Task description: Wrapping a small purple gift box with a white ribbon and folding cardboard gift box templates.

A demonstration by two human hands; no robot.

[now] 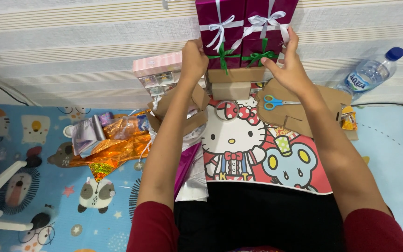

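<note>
Sitting over cartoon-print floor mat (33,140); left hand (193,58) and right hand (289,65) gripping stacked magenta gift boxes (246,32) from both sides, steadying them above blue scissors (276,102); next needing level release.

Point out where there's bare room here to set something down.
Free: the cartoon mat between the two forearms, below the scissors; and the blue floor mat right of the cardboard. Crowded: the foil wrap pile by the left arm, and the wall, where the left hand and right hand grip the gift boxes.
</note>
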